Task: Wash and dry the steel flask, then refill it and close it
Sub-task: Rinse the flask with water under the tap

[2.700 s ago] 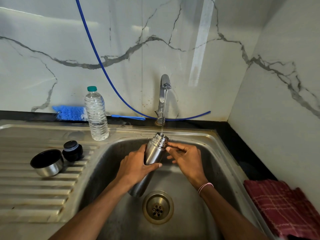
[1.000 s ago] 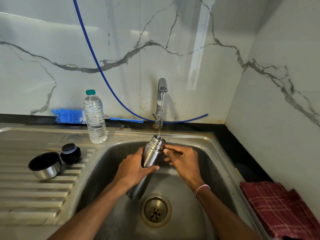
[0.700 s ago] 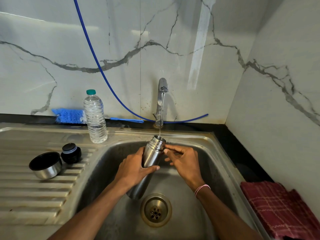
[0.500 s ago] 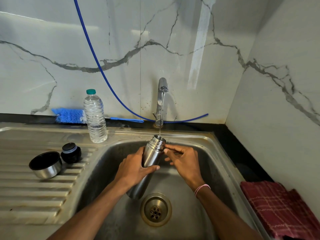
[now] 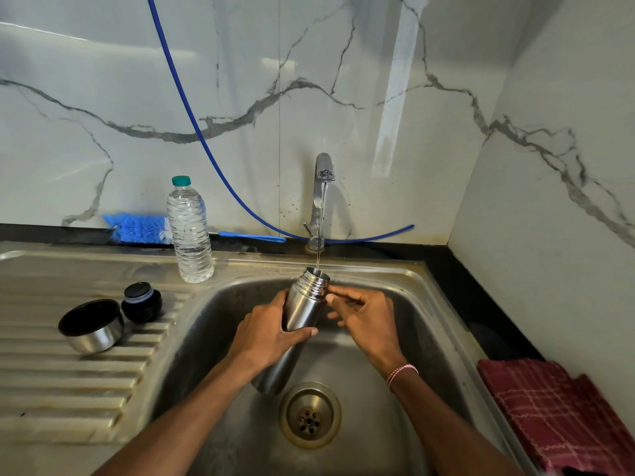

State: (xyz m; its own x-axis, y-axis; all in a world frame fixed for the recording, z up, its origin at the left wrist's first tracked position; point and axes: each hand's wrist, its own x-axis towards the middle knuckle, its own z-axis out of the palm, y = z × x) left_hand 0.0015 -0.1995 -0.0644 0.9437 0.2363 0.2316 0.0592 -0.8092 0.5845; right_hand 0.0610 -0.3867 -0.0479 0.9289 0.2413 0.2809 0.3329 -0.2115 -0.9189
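The steel flask [image 5: 302,310] is over the sink [image 5: 433,297] basin, tilted, its open threaded mouth up toward 12 o'clock and its base down toward 7 o'clock, just above the drain [image 5: 309,415]. The left hand [image 5: 264,334] grips the flask around its middle, fingers behind and thumb wrapped across the front. The right hand [image 5: 367,321] comes in from 3 o'clock with its fingers [image 5: 343,293] fairly straight, their tips resting against the right side of the flask's neck; it does not wrap round it. A pink and white band [image 5: 401,374] sits on that wrist. At 12 o'clock from the flask stands the tap [image 5: 321,197], and a thin stream of water [image 5: 319,242] runs from it straight into the flask's mouth. On the draining board [image 5: 51,379], at 9 o'clock from the flask, a steel cup [image 5: 91,326] with a dark inside lies tipped, and a black stopper [image 5: 141,301] stands just beside it, toward 2 o'clock of the cup. A clear plastic bottle [image 5: 189,231] with a green cap stands upright at 10 o'clock from the flask, on the sink's back edge. Behind it a blue brush [image 5: 137,230] lies along the wall. A blue hose [image 5: 178,94] hangs down the marble wall and curves past the tap's foot. At 4 o'clock a red checked cloth [image 5: 556,413] lies on the desk [image 5: 481,304].
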